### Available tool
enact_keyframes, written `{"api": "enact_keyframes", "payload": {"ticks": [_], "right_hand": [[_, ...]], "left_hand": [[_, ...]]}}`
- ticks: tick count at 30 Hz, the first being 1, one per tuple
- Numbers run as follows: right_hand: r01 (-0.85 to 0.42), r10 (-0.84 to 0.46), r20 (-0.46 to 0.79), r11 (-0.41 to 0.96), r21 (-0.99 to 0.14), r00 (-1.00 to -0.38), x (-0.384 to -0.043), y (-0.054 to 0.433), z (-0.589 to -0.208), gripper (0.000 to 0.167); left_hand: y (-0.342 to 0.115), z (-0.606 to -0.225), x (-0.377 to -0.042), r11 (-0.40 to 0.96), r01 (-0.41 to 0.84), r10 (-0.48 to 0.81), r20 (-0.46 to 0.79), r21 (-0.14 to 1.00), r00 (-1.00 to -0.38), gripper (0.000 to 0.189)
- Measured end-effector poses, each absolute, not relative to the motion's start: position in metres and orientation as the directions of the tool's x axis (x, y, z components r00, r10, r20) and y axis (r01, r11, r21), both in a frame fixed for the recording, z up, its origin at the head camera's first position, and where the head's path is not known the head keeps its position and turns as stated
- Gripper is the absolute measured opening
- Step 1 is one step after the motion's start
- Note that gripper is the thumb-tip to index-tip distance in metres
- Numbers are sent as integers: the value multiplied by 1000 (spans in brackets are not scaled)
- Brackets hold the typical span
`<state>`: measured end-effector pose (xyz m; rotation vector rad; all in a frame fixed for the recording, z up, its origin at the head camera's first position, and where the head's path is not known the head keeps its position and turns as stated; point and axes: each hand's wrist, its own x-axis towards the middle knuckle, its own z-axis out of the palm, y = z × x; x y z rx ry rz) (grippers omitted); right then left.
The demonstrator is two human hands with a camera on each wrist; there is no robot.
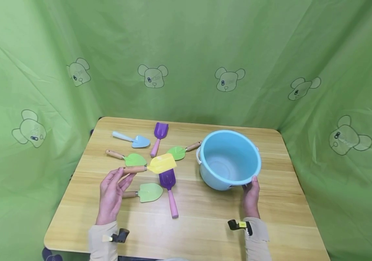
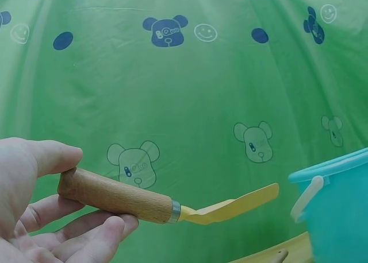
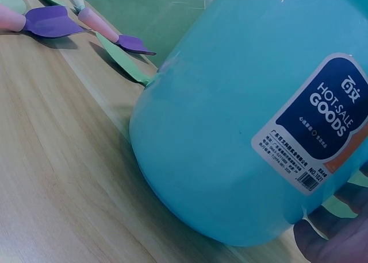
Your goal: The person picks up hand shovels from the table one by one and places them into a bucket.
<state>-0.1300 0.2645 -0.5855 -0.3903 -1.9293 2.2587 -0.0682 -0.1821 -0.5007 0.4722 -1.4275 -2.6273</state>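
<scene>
Between its thumb and fingers, my left hand (image 1: 111, 194) holds a yellow hand trowel (image 1: 163, 164) by its wooden handle (image 2: 121, 195). The yellow blade points right, raised above the table over other trowels. A light blue bucket (image 1: 207, 174) is at the right, and my right hand (image 1: 251, 197) grips its near right rim, thumb at the edge and fingers against the outer wall. In the right wrist view a dark blue label (image 3: 322, 116) shows on the bucket's side, with the fingertips (image 3: 328, 220) close beside it.
On the wooden table (image 1: 212, 232) lie several more trowels: a light blue one (image 1: 141, 141), green ones (image 1: 135, 159) with wooden handles, and purple scoops (image 1: 161, 130) with pink handles. A white bail handle (image 1: 198, 156) hangs at the bucket's left. Green curtains (image 1: 186, 98) surround the table.
</scene>
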Motion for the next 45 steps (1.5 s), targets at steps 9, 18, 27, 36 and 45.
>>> {"api": "enact_keyframes", "payload": {"ticks": [9,18,27,36,45], "right_hand": [[59,272,-97,-144,-988,-957,-130,266,-587,66],[44,282,-87,-157,-987,-955,-131,266,-588,68],[31,290,-81,-172,-985,-954,-132,265,-589,68],[37,274,-79,-155,-987,-958,-129,265,-587,66],[17,288,-72,-188,-982,-955,-132,265,-589,66]], "left_hand": [[-178,-498,-71,-535,-49,-226,-199,843,-954,12],[-172,-496,-76,-525,-46,-193,-171,850,-966,12],[-161,-490,-83,-511,-81,-174,-196,856,-965,8],[-151,-488,-88,-514,-73,-144,-171,855,-975,7],[-143,-486,-89,-517,-82,-133,-175,852,-976,8]]}}
